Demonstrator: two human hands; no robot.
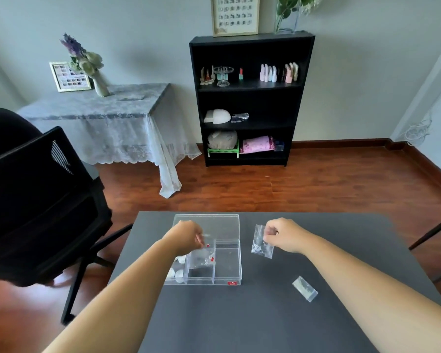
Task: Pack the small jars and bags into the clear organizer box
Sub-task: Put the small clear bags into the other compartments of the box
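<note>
Left hand (186,238) is pinching a clear bag with red bits (206,259) over a middle compartment of the organizer box (227,276), right hand (285,235) pinches a second bag (261,244) just above the table (239,314). Best to lay it flat so the lid closes; one more bag (304,288) waits nearer right
</note>
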